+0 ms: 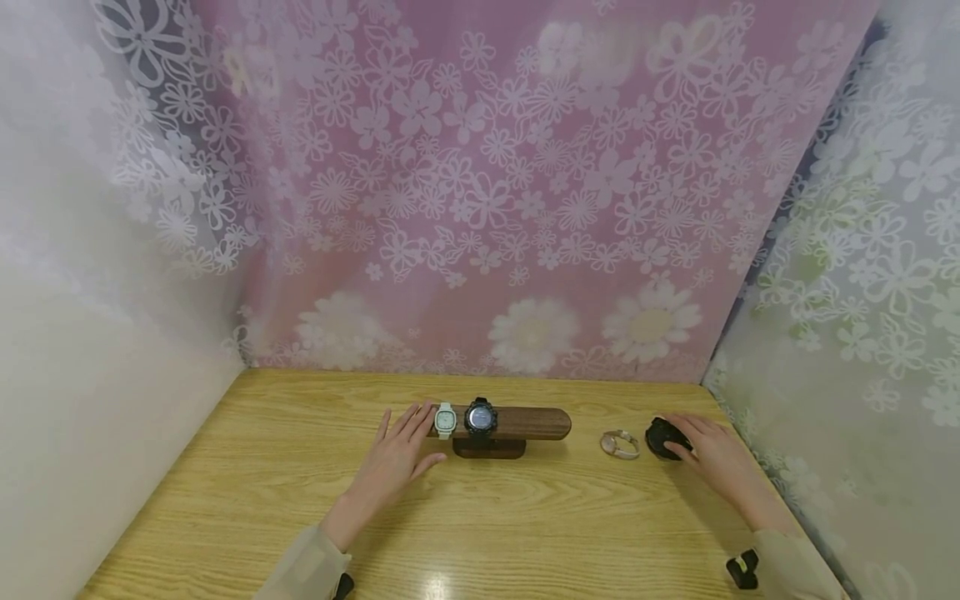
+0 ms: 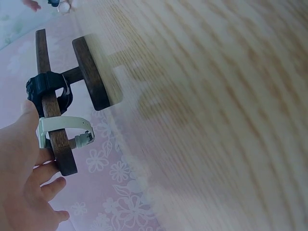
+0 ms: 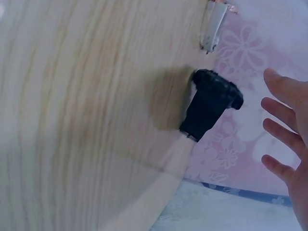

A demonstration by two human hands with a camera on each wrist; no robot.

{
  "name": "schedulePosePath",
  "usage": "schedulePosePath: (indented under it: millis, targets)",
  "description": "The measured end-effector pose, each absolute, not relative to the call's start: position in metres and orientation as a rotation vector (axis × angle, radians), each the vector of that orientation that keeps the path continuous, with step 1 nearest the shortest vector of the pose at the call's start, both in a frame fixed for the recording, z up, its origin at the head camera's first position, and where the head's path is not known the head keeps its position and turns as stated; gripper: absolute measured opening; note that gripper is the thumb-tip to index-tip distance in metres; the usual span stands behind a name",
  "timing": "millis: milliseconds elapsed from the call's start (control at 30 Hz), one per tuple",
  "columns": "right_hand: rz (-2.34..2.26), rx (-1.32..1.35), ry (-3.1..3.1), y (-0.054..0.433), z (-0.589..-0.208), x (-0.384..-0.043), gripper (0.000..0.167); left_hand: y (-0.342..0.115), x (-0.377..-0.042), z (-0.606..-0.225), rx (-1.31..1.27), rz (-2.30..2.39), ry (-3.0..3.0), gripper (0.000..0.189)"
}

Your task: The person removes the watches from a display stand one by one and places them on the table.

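A dark wooden watch stand (image 1: 534,423) with a crossbar holds two watches. Nearest its left end is a pale green square-faced watch (image 1: 446,420), and a black round-faced watch (image 1: 480,417) sits beside it. My left hand (image 1: 393,454) rests at the bar's left end with fingers extended and thumb apart, close beside the pale watch (image 2: 65,123). At the right, a second black watch (image 3: 208,107) stands on the table. My right hand (image 1: 712,456) hovers over it, its fingers spread and apart from the watch in the right wrist view.
Between the stand and the right hand lies a small watch with a light strap (image 1: 619,445). Everything stands on a wood-grain table (image 1: 525,525). A pink flowered curtain (image 1: 480,208) closes off the back, with pale curtains at both sides.
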State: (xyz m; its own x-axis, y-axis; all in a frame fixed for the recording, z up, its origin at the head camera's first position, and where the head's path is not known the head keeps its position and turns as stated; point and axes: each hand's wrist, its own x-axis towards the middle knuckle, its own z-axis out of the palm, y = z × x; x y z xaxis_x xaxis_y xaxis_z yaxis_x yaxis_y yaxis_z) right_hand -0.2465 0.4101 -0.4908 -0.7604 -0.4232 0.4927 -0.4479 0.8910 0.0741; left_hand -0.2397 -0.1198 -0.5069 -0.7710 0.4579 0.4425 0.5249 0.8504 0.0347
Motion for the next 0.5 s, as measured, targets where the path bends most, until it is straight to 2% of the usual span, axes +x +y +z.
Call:
schedulePosePath:
  millis: [267,333,500]
  targets:
    - [0.147,0.703,-2.460,0.383,-0.484,-0.246,0.057,-0.120,-0.240,-0.507,-0.723,-0.206,-2.600,0.076]
    - [0.156,0.730,-2.421,0.376,-0.484,-0.248,0.050,-0.120,-0.240,-0.507,-0.724,-0.195,-2.598,0.076]
    - [0.173,0.777,-2.383,0.358,-0.480,-0.252,0.055,-0.120,-0.240,-0.508,-0.731,-0.199,-2.557,0.075]
